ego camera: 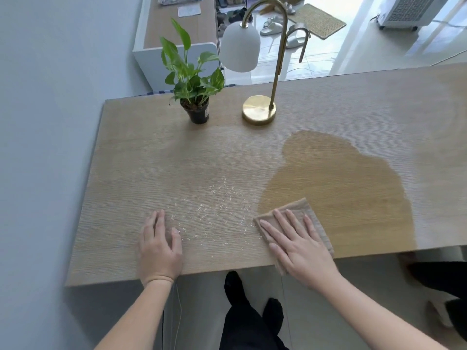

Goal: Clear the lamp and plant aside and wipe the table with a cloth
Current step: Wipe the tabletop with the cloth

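- Below the near edge: dark trouser legs point(247, 324) and black socks point(233, 286) over pale floor tiles point(316, 311); a thin cord point(178, 306) hanging just under the left wrist.
- Left hand point(159, 246) palm down on the table point(121, 178) by the near edge, fingers relaxed and slightly apart, holding nothing.
- Right hand point(298, 245) flat on the cloth point(304, 207), fingers straight and spread wide, pressing rather than gripping.
- Cloth beige and folded, lying at the near edge right of centre, one corner drooping over the edge beneath the wrist.
- Pale crumbs point(214, 205) scattered across the wood grain between the two hands, a few touching the left thumb and the cloth's left corner.
- Large darker patch point(341, 178) on the tabletop from the cloth towards the far right; wet or shadow, cannot tell.
- Plant point(192, 72) standing upright near the far edge, left of centre: green variegated leaves in a small black pot point(198, 114), with a pale label point(207, 112) on the pot's right side, writing too small to read.
- Lamp point(240, 49) just right of the plant and apart from it: round brass base point(259, 111) on the table, curved brass neck, white bell shade hanging close to the leaves.
- Beyond the table: white cabinet point(151, 59) with a wooden top and papers point(189, 10) on it, print unreadable.
- Farther off on glossy tiles: pale sandals point(271, 26), a woven mat point(317, 20), a white grilled appliance point(409, 11) at top right; no legible brand anywhere.
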Available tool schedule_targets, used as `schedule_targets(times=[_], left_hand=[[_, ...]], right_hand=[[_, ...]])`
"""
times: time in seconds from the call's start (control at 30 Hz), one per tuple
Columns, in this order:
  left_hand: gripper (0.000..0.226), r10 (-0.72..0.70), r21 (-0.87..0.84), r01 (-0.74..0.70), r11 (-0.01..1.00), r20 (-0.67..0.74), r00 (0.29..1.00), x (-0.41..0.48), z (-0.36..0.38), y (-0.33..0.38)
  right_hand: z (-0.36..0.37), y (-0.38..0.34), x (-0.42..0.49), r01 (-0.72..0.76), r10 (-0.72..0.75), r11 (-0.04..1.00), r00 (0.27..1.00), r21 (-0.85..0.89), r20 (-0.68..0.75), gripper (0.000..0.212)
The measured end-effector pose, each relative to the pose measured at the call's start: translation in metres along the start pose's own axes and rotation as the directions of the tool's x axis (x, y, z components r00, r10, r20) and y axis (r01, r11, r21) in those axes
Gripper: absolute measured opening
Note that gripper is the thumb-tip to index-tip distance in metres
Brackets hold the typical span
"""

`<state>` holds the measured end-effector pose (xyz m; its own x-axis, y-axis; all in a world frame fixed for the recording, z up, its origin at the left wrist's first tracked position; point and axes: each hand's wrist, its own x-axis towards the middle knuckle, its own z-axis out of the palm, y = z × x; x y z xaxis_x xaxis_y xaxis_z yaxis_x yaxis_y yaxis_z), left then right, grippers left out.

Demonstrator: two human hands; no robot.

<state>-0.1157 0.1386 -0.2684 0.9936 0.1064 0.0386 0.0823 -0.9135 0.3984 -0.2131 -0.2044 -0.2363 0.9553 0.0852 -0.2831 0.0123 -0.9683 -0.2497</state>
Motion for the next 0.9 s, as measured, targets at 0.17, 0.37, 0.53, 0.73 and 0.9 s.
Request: schedule_targets(times=[0.17,0.37,0.53,0.73,0.9], left_hand=[[0.065,0.004,0.004,-0.004,1.000,-0.002,1.000,0.001,0.000,0.001],[0.065,0.019,0.008,-0.019,1.000,-0.015,1.000,0.001,0.000,-0.001],[0.065,0.016,0.021,-0.015,1.000,-0.018,1.000,-0.001,0.000,-0.001],[0.064,0.015,0.024,-0.015,1.000,-0.005,1.000,0.001,0.002,-0.002],[0.064,0.011,0.037,-0.010,0.999,-0.009,1.000,0.001,0.000,-0.001]], right_hand=[[-0.027,0.057,0.013,-0.124,0.124,0.992,0.992,-0.027,0.001,0.055],[-0.022,0.014,0.085,-0.447,0.455,0.889,0.887,0.097,-0.084,0.058],[-0.008,0.000,0.046,-0.189,0.191,0.981,0.980,0.042,-0.061,0.054],[-0.036,0.072,0.036,-0.189,0.192,0.981,0.979,0.044,-0.063,0.054],[-0.067,0.097,0.123,-0.474,0.494,0.866,0.861,0.159,-0.126,0.057]])
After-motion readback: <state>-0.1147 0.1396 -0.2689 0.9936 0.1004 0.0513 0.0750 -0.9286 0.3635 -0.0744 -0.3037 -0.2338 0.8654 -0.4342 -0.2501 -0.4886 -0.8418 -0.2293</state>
